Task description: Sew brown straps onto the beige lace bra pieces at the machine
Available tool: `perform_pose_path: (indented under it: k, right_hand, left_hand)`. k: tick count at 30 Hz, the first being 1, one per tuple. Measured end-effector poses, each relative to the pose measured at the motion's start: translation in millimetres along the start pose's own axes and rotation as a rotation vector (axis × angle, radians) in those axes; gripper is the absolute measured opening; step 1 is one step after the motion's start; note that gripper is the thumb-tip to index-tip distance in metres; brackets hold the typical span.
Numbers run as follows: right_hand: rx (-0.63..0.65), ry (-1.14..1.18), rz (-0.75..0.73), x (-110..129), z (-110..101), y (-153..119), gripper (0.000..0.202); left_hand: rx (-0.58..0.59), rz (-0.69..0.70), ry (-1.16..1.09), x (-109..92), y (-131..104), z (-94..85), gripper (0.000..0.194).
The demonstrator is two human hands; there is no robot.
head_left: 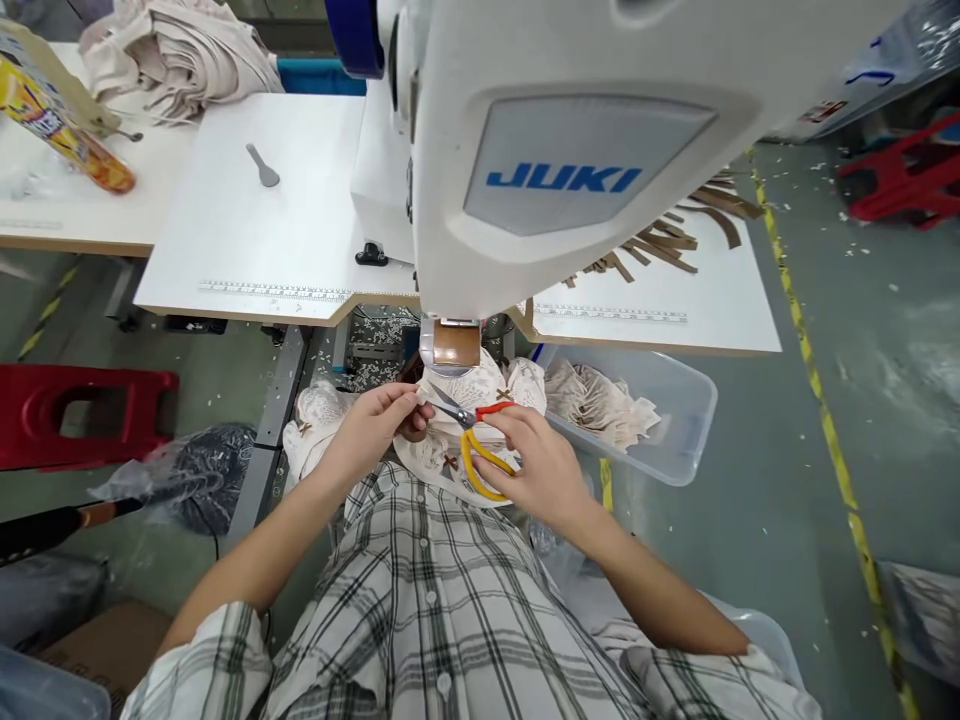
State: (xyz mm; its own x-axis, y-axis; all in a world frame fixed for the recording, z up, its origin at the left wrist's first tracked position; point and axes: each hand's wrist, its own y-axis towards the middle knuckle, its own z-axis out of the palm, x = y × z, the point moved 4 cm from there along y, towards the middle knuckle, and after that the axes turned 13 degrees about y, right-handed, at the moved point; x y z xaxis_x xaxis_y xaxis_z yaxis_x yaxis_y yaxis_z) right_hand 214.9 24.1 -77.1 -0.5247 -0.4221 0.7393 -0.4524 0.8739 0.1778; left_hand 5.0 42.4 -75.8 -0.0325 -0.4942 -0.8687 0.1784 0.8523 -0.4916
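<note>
My right hand (544, 465) holds a pair of scissors (480, 430) with one red and one yellow handle, the blades apart and pointing up and left. My left hand (379, 420) pinches an edge of pale cream fabric close to the blade tips. White lace garments (450, 462) with small brown bows lie across my lap, below the sewing machine's head. The machine's narrow arm end, with a brown plate (456, 346), sits just beyond my hands. Whether the blades touch the fabric is hard to tell.
A white JUKI sewing machine (570, 180) stands over the white table (247, 230). Brown strips (660, 245) lie at right. A clear bin (686, 410) holds cream pieces. On the left are a grey spoon-shaped thing (262, 167), a fabric pile (180, 60) and a red stool (82, 415).
</note>
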Motion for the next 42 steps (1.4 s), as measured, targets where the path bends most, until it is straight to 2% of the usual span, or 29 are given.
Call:
perform_pose_path:
  k: [4,7,10,14,19,24,33,36,38,40,42]
  right_hand:
    - [0.03,0.021,-0.012,-1.6,10.4,13.5,0.038]
    - [0.067,0.073,-0.036,-4.7,11.3,9.9,0.033]
    - [0.049,0.163,0.035,-10.5,9.1,-0.2,0.031]
    - [-0.016,0.239,0.14,-13.5,10.4,-9.9,0.042]
    - [-0.011,0.269,0.127,-6.4,21.6,-3.9,0.047]
    - [-0.019,0.304,0.12,-4.7,28.6,6.7,0.042]
    - [0.026,0.334,0.185,-13.2,26.3,2.8,0.033]
    - [0.003,0.334,0.245,-25.5,19.9,-8.9,0.033]
    - [-0.03,0.327,0.274,-38.6,8.2,-17.1,0.032]
    - [-0.063,0.265,0.3,-56.0,-11.2,-19.0,0.031]
    - [-0.112,0.114,0.345,-78.1,-38.3,-9.6,0.032]
  left_hand:
    - [-0.011,0.034,0.111,-1.8,-2.8,0.9,0.019]
    - [-0.019,0.05,0.11,-0.9,-2.1,-0.5,0.014]
    - [-0.038,0.077,0.163,-1.5,-1.9,-3.9,0.021]
    - [-0.073,0.106,0.256,-5.0,-3.0,-9.4,0.032]
    - [-0.071,0.095,0.263,-7.9,-2.1,-11.3,0.03]
    - [-0.064,0.092,0.276,-5.1,0.1,-14.7,0.03]
    - [-0.156,0.08,0.373,-6.4,-1.0,-21.4,0.032]
    - [-0.218,0.128,0.441,-8.5,-1.1,-26.0,0.028]
    - [-0.29,0.185,0.579,-9.5,-1.3,-31.9,0.027]
    - [-0.376,0.252,0.776,-11.8,-2.2,-38.0,0.026]
    - [-0.404,0.307,0.949,-15.5,-2.5,-41.2,0.027]
